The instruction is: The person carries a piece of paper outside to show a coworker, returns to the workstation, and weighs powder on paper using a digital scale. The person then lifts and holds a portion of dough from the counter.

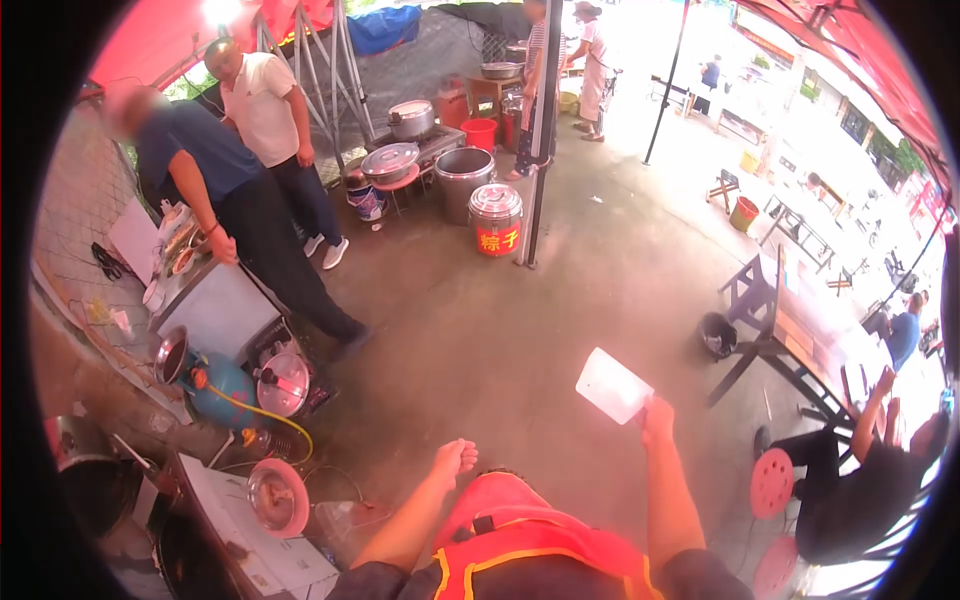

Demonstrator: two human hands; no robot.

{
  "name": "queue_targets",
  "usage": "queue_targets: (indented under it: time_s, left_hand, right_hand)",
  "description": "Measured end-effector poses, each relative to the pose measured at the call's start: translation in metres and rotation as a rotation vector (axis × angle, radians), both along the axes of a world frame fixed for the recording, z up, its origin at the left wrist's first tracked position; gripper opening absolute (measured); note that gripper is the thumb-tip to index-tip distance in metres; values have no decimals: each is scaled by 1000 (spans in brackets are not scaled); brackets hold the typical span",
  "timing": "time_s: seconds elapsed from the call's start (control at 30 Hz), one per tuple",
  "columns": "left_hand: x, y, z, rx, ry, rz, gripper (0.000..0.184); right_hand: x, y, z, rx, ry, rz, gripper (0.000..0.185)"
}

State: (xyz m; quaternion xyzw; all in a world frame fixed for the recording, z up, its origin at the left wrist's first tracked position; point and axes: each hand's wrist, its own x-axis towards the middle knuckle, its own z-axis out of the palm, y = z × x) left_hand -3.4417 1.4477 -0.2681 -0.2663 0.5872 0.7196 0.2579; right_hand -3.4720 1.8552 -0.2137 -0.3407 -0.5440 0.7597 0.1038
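My right hand [657, 420] grips a white, flat rectangular piece [612, 385] by its lower right corner and holds it out in front of me, above the floor. Whether it is a thin board or a shallow container is hard to make out. My left hand [455, 458] hangs in front of my body with the fingers curled in, and nothing shows in it. Between my arms is the red apron [505, 530] with yellow edging that I wear.
At left stand two people, a food counter [215, 305] and a blue gas cylinder [222, 392] with a yellow hose. Ahead are lidded pots [496, 205] and a tent pole [540, 150]. At right, a person sits near a wooden table [810, 340] and red stools [772, 483].
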Motion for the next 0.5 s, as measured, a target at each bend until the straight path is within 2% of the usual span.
queue_targets:
  time_s: [0.1,0.2,0.3,0.4,0.5]
  left_hand:
    - [-86,27,-4,-19,-15,4,28]
    - [-184,56,-24,43,20,35,28]
    - [-286,94,-15,14,22,-37,28]
    - [-382,142,2,-11,22,-90,29]
    - [-471,190,21,18,107,-93,29]
  right_hand:
    - [-96,32,-9,-18,26,9,10]
    - [-182,60,-7,38,1,38,10]
    - [-267,89,-11,-14,71,6,20]
    - [-347,124,-13,74,-4,127,20]
    - [-427,136,4,2,5,52,20]
